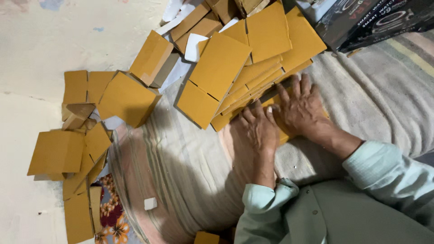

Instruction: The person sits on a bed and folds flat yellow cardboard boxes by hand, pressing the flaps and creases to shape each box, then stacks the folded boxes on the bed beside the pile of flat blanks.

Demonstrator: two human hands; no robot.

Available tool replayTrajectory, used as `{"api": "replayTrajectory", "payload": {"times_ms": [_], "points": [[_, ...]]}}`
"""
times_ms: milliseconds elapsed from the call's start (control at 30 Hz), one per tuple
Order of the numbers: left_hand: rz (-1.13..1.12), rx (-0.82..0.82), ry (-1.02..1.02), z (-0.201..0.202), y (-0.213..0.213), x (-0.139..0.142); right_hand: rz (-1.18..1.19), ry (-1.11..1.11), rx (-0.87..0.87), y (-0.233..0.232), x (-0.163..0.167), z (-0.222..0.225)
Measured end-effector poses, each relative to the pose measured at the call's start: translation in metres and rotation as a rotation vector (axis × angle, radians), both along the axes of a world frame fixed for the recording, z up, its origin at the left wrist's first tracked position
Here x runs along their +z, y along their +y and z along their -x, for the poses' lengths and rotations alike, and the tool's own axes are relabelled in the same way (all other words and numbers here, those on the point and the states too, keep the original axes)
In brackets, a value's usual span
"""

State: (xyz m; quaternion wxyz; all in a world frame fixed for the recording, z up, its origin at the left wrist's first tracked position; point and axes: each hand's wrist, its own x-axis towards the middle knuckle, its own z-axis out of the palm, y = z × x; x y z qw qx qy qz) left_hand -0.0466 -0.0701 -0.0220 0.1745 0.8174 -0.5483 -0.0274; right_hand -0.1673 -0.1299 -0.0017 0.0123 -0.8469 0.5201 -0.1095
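while both hands press flat on the same piece, the entry reads as follows.

item: flat yellow-brown cardboard box blank [282, 129], lying on the striped cloth [190, 171] at the near edge of the fanned stack of blanks [244, 77], mostly hidden under the hands.
left hand [258, 129]: palm down, fingers stretched out and together, pressing on the blank's near edge; nothing gripped.
right hand [300, 108]: palm down, fingers spread and released, fingertips reaching the dark strip [271, 92] that shows between the blank and the stack; what that strip is i cannot tell.
weight: judged very light, thin card.
stiffness: judged stiff across a panel, weak along the score lines and slots, where it should fold readily.
surface: matte and dry-looking, likely good grip under a flat palm; sheets may slide over one another.
fragility: corners and flaps probably crease or tear if pinched hard.
best hold: judged to be flat palms on the panels, or thumb and fingers along an edge beside a score line.
nearby: folded box [151, 56] well apart on the left; loose blanks [56, 151] on the pale floor [27, 45]; small white block [150, 203] on the cloth; black printed cartons [375, 20] at upper right.
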Motion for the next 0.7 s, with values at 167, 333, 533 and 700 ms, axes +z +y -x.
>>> {"api": "replayTrajectory", "payload": {"times_ms": [167,333,533,700], "points": [[0.028,0.082,0.132,-0.009,0.007,0.011,-0.044,-0.133,-0.070,0.001,-0.006,0.018],[0.079,0.031,0.010,-0.009,0.011,0.011,0.141,-0.167,-0.025,0.005,-0.008,0.020],[0.062,0.032,0.123,-0.009,0.012,0.011,0.114,-0.164,-0.028,0.004,-0.007,0.019],[0.096,0.010,0.013,-0.003,0.014,0.015,0.165,-0.114,-0.025,0.005,-0.007,0.019]]}}
